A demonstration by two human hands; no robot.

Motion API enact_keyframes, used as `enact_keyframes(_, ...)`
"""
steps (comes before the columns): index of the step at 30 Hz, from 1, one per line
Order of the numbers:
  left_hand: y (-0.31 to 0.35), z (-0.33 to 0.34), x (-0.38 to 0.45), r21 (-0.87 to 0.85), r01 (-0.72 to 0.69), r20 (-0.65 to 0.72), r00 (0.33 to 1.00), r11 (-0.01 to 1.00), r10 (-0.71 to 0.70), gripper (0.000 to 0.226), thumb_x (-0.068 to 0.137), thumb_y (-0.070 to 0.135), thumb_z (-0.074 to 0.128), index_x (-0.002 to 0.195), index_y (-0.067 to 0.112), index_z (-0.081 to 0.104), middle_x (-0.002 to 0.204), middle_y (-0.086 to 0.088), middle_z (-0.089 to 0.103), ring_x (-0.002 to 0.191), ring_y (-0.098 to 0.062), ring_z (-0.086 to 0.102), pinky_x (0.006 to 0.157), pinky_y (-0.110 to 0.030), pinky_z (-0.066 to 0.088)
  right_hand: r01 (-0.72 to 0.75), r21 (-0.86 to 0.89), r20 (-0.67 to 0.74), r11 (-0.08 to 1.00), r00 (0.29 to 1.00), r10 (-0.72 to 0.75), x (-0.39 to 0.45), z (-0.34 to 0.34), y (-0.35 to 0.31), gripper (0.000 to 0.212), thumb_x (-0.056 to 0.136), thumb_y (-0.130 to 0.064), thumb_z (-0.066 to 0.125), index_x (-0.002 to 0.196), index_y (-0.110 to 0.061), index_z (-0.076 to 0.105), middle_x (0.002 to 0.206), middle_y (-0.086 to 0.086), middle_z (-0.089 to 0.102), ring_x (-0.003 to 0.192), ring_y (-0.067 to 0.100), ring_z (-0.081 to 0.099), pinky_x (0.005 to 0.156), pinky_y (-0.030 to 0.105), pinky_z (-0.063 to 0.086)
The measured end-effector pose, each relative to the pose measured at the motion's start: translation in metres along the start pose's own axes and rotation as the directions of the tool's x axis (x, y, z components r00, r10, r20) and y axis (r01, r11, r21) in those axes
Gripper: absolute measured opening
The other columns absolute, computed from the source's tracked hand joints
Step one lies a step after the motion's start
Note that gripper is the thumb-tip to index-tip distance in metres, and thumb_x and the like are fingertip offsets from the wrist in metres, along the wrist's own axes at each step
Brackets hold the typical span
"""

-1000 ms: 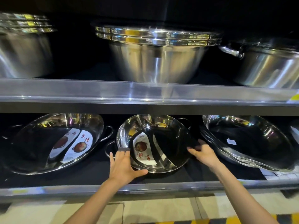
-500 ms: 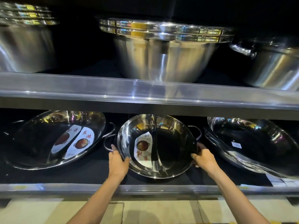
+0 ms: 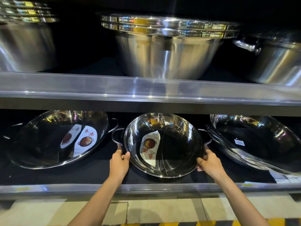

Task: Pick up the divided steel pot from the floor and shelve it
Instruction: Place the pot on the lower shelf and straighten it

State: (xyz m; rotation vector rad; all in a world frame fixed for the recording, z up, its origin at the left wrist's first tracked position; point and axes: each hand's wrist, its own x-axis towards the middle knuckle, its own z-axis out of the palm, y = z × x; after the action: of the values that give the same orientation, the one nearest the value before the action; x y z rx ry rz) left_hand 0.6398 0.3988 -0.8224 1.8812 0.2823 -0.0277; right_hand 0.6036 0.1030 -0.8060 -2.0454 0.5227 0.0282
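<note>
The divided steel pot (image 3: 177, 144) leans tilted on the black lower shelf (image 3: 101, 175), its open side facing me, with a curved divider down the middle and a paper label in its left half. My left hand (image 3: 118, 162) grips the pot's left rim just below the left handle. My right hand (image 3: 210, 163) holds the right rim under the right handle. Both forearms reach in over the shelf's steel front edge.
A larger divided pot (image 3: 53, 139) leans close on the left, its handle nearly touching. Stacked plain steel pans (image 3: 260, 141) lean on the right. The upper shelf (image 3: 146, 88) carries big steel basins (image 3: 167, 51) and a handled pot (image 3: 276, 59). The tiled floor (image 3: 146, 212) lies below.
The pot has turned so its divider runs more upright and has shifted slightly right. My left hand went from flat on the rim to gripping it; my right hand slid down the right rim.
</note>
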Motion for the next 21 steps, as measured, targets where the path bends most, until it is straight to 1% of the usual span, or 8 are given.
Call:
enact_keyframes(2,-0.002,0.001,0.002,-0.016,0.017,0.000,1.000,1.000,-0.017,0.041,0.094,0.011,0.047,0.134,0.012,0.041,0.071,-0.010,0.053,0.076,-0.023,0.055,0.074,-0.028,0.042,0.010,0.014,0.016,1.000,1.000,-0.011,0.001,-0.001,0.001,0.052,0.090,0.000,0.053,0.138,-0.009,0.035,0.070,0.010,0.066,0.058,0.014,0.063,0.060,0.024,0.053)
enact_keyframes(4,-0.005,0.003,0.005,-0.020,0.043,-0.014,0.999,0.999,-0.043,0.029,0.094,0.012,0.048,0.122,0.008,0.052,0.070,-0.007,0.057,0.079,-0.027,0.060,0.080,-0.031,0.042,0.017,0.025,0.049,1.000,0.999,-0.019,0.001,-0.003,0.004,0.060,0.091,-0.002,0.054,0.144,-0.013,0.026,0.069,0.009,0.065,0.060,0.015,0.063,0.076,0.038,0.057)
enact_keyframes(7,-0.005,0.004,0.004,-0.020,0.040,-0.016,0.999,0.999,-0.040,0.022,0.094,0.012,0.047,0.112,0.005,0.056,0.076,-0.004,0.062,0.082,-0.029,0.062,0.078,-0.030,0.043,0.011,0.086,0.101,0.996,0.995,-0.020,0.000,-0.007,0.012,0.072,0.091,-0.005,0.055,0.148,-0.022,0.015,0.063,0.008,0.059,0.062,0.017,0.061,0.093,0.050,0.051)
enact_keyframes(10,-0.004,0.006,0.007,-0.006,0.037,-0.021,0.999,0.999,-0.037,0.033,0.095,0.012,0.046,0.126,0.001,0.049,0.089,-0.003,0.065,0.077,-0.022,0.056,0.070,-0.026,0.045,0.027,0.095,0.114,0.995,0.993,-0.038,0.000,-0.010,0.015,0.074,0.091,-0.008,0.058,0.148,-0.025,0.014,0.057,0.005,0.053,0.060,0.017,0.056,0.084,0.043,0.051)
enact_keyframes(14,-0.002,0.007,0.010,-0.007,0.051,-0.003,0.999,0.999,-0.051,0.036,0.096,0.012,0.042,0.130,0.002,0.045,0.102,-0.012,0.067,0.085,-0.027,0.060,0.090,-0.043,0.050,0.043,0.056,0.084,0.998,0.995,-0.048,-0.001,-0.008,0.015,0.074,0.090,-0.008,0.059,0.148,-0.024,0.015,0.052,0.000,0.048,0.054,0.012,0.050,0.066,0.030,0.049)
enact_keyframes(16,0.001,0.005,0.009,-0.016,0.067,0.032,0.997,0.998,-0.066,0.041,0.096,0.012,0.040,0.137,0.007,0.037,0.109,-0.010,0.065,0.095,-0.031,0.063,0.095,-0.042,0.047,0.043,0.022,0.079,0.999,0.996,-0.044,-0.007,-0.008,0.012,0.073,0.091,-0.008,0.058,0.148,-0.022,0.014,0.055,0.002,0.050,0.055,0.014,0.049,0.066,0.031,0.048)
enact_keyframes(19,0.008,-0.010,0.009,0.043,0.054,0.146,0.988,0.998,-0.060,0.048,0.096,0.015,0.041,0.143,0.016,0.028,0.097,-0.013,0.064,0.103,-0.033,0.061,0.098,-0.044,0.046,0.002,-0.022,0.054,1.000,0.999,0.000,-0.021,-0.006,-0.001,0.070,0.092,-0.013,0.057,0.148,-0.019,0.016,0.070,0.010,0.063,0.068,0.022,0.058,0.069,0.036,0.048)
enact_keyframes(21,0.015,-0.039,0.009,0.259,-0.057,0.210,0.978,0.964,0.001,0.042,0.095,0.024,0.044,0.134,0.010,0.039,0.101,-0.017,0.066,0.097,-0.030,0.061,0.090,-0.041,0.050,0.007,-0.241,-0.140,0.971,0.989,-0.042,-0.033,0.002,-0.014,0.062,0.092,-0.018,0.057,0.144,-0.014,0.024,0.080,0.015,0.070,0.081,0.031,0.063,0.078,0.040,0.050)
